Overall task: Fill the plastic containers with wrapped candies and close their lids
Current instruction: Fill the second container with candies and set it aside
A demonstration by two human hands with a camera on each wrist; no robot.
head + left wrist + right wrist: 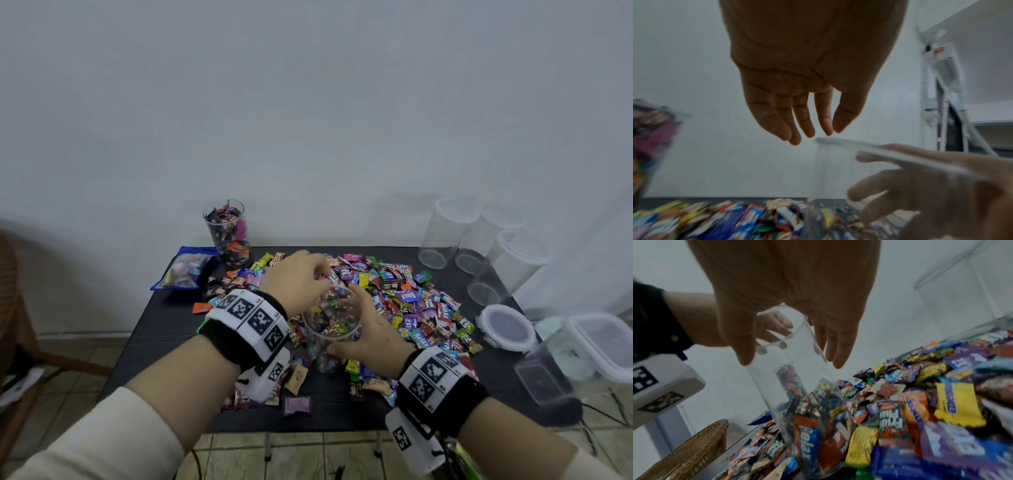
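Observation:
A clear plastic container (331, 320), partly filled with wrapped candies, stands near the middle of the black table (164, 329). My right hand (359, 325) grips its wall just under the rim, thumb on one side and fingers on the other, as the right wrist view shows of the hand (791, 361) and the container (797, 402). My left hand (322, 274) hovers over the open mouth. In the left wrist view its fingers (810, 129) hang straight and hold nothing, just above the rim (879, 151). A wide pile of wrapped candies (404, 294) lies behind and right of the container.
A full, lidless container (227, 233) stands at the back left beside a blue bag (186, 270). Several empty containers (448, 233) stand at the back right, with round lids (507, 327) and rectangular tubs (596, 346) nearer. A wicker chair (10, 291) is at the left.

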